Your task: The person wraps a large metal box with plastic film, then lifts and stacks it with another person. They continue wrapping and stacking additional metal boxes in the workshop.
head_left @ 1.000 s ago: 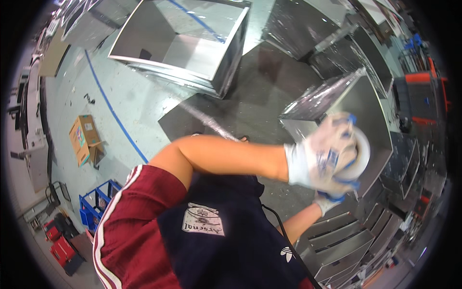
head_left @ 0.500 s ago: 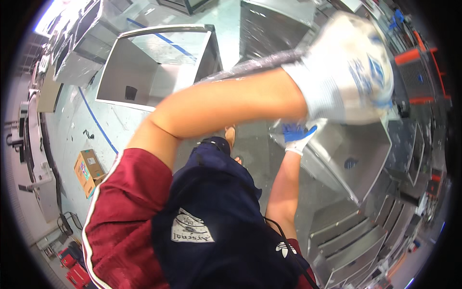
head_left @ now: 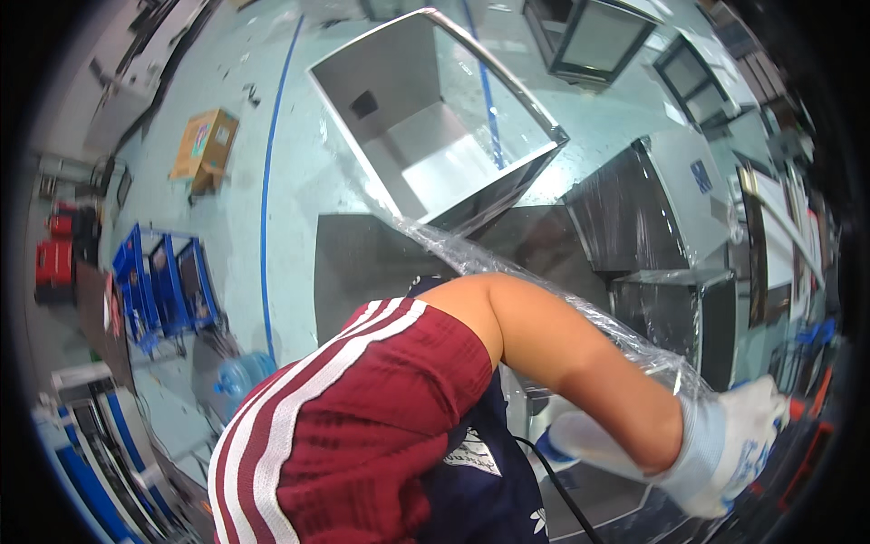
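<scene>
My left arm reaches across to the lower right, and my left hand (head_left: 739, 444), in a white and blue knitted glove, has curled fingers. A see-through plastic wrap (head_left: 562, 304), pulled into a long twisted band, runs to this hand from the near corner of a metal box frame (head_left: 358, 68). Whether a roll is in the hand cannot be seen. Behind the left forearm shows a blurred white and blue glove, my right hand (head_left: 584, 440); its fingers are mostly hidden. Wrapped dark metal cabinets (head_left: 625, 213) stand just beyond the band.
A dark mat (head_left: 349, 263) lies under the box frame. Glass-fronted cabinets (head_left: 603, 41) stand at the far right. On the left are a cardboard box (head_left: 204, 150), a blue rack (head_left: 163, 281), a water bottle (head_left: 243, 374) and red cases (head_left: 54, 263). Panels (head_left: 770, 236) lean at right.
My view has swung round to the right, so the box frame sits nearer the middle. The left hand has gone from upper right to lower right, with the wrap band trailing to it.
</scene>
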Available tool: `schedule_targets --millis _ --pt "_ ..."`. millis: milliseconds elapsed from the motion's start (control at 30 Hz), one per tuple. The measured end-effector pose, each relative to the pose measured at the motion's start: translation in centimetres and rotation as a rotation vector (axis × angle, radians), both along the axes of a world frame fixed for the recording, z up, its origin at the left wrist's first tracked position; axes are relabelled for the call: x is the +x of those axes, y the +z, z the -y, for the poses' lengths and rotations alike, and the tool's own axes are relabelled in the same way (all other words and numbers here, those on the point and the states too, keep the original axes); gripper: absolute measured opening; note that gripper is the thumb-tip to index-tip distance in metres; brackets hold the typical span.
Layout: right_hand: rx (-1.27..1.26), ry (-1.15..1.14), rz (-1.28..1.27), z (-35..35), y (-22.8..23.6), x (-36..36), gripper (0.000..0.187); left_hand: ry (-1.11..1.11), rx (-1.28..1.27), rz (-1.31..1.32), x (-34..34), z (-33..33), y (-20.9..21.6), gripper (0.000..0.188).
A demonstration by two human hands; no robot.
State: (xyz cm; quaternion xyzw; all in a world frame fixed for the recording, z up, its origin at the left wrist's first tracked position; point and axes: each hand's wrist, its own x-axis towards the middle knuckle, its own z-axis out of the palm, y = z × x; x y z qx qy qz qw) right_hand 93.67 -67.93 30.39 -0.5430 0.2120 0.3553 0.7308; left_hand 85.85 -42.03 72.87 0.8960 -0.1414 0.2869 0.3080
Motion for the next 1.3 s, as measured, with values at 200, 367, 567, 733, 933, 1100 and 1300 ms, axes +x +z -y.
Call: schedule_targets --millis 200,367,567,733,933,1100,1300 --pt "-0.135 0.085 0.096 9.9 2.2 4.9 0.069 -0.040 -0.218 0.162 0.4 7.3 -1.5 0.040" --pt "-0.216 0.100 0.152 18.1 3.7 7.0 0.067 -0.021 -0.380 0.212 -0.7 13.9 -5.0 0.041" --pt "-0.297 0.052 0.225 27.7 5.6 7.4 0.065 0.243 -0.692 0.102 -2.9 15.5 -11.3 0.047" --pt "-0.335 0.039 0.342 32.0 8.3 6.2 0.063 0.355 -0.291 -0.353 -4.2 8.5 -14.1 0.054" --pt "-0.183 -0.060 0.315 25.6 10.9 16.1 0.060 0.455 -0.714 -0.718 -4.8 -0.1 -13.8 0.052" --pt "-0.057 0.009 0.353 11.1 10.5 26.2 0.058 0.503 -0.875 -0.656 -4.7 -8.7 -14.6 0.045" --pt "0.022 0.011 0.344 -8.3 9.9 32.8 0.055 0.643 -0.656 -0.582 2.2 -22.3 -16.0 0.043"
